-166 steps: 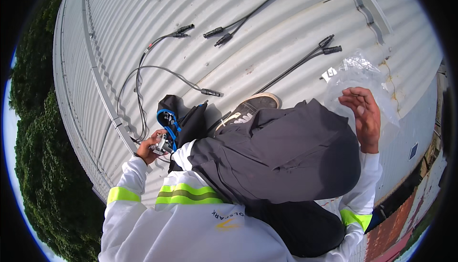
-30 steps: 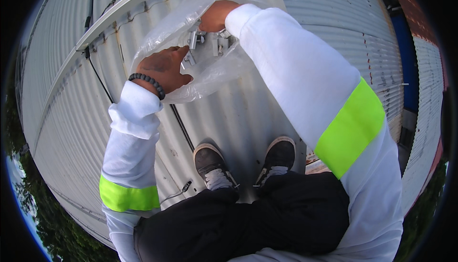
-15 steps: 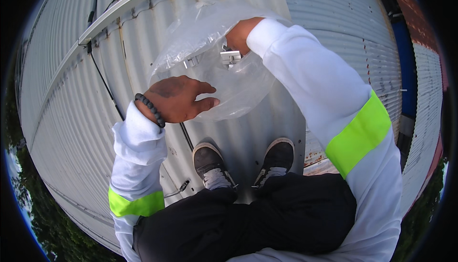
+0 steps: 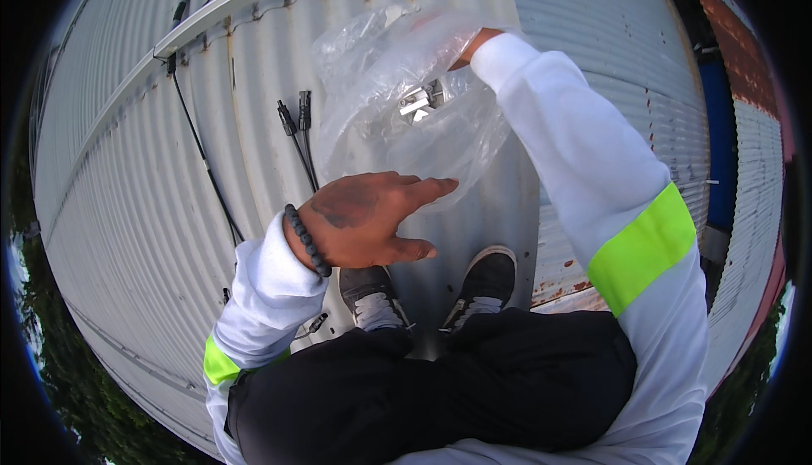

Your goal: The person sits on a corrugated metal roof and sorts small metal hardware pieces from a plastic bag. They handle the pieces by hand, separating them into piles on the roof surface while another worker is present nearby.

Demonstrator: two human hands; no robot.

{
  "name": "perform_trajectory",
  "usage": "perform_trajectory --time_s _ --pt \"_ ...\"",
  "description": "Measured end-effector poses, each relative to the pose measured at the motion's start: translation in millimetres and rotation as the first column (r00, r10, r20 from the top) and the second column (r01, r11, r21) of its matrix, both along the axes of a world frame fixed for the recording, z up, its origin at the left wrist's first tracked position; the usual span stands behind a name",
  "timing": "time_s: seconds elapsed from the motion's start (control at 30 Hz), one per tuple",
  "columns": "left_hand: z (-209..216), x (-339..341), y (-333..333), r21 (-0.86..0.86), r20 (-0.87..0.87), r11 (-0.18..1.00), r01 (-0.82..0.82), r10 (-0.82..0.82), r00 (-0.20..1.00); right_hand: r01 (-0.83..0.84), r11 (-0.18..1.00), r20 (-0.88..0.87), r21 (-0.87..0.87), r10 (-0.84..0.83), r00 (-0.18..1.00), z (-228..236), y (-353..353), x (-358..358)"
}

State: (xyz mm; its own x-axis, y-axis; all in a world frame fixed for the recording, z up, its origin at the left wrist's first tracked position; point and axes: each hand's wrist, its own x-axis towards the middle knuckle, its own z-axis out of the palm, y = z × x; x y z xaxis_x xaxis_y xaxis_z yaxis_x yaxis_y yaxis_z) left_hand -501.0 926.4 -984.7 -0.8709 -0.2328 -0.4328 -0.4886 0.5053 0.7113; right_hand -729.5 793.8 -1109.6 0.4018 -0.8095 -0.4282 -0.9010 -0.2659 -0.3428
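A clear plastic bag (image 4: 364, 71) hangs over the roof in front of my feet, with small silver metal clamps (image 4: 420, 103) inside it. My right hand (image 4: 475, 48) reaches in at the bag's upper right; crumpled film covers its fingers, so their grip is hidden. Just below the bag, my left hand (image 4: 368, 218) is open, thumb and forefinger stretched apart. Its fingertip overlaps the bag's lower edge; whether it touches the film I cannot tell.
Corrugated metal roofing (image 4: 271, 50) spreads all round. Left of the bag lie two black cable connectors (image 4: 296, 118). A metal rail (image 4: 211, 12) runs at the far left with a black cable (image 4: 199, 139) below it. My shoes (image 4: 484, 283) stand on the sheet.
My left hand has moved right and nearer to me. The bag has shifted right, uncovering the cable connectors. My right hand has moved slightly right and is now more covered by film.
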Motion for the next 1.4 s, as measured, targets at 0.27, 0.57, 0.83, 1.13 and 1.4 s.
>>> perform_trajectory --time_s 0.27,0.57,0.83,1.13,1.4 --pt "-50.6 -6.6 25.1 -0.487 0.024 0.863 -0.138 0.171 0.985 -0.158 0.981 -0.376 0.114 0.19 0.907 25.2 45.4 9.3" --pt "-31.5 -22.6 50.7 -0.37 -0.257 0.917 -0.15 0.054 0.965 -0.023 0.976 0.623 0.214 -0.118 0.773 39.8 43.6 15.9" --pt "-28.6 -17.1 50.2 -0.378 -0.206 0.922 -0.081 0.001 0.979 -0.051 0.987 0.59 0.152 -0.049 0.806 49.6 53.1 10.5" --pt "-22.7 -6.2 37.9 -0.284 -0.114 0.959 -0.008 -0.025 0.993 -0.04 0.973 0.44 -0.228 0.14 0.887 28.3 57.0 26.6" --pt "-22.4 -5.6 37.8 -0.223 -0.082 0.975 0.0 -0.018 0.996 -0.056 0.98 0.34 -0.191 0.119 0.933 16.9 74.7 14.7"
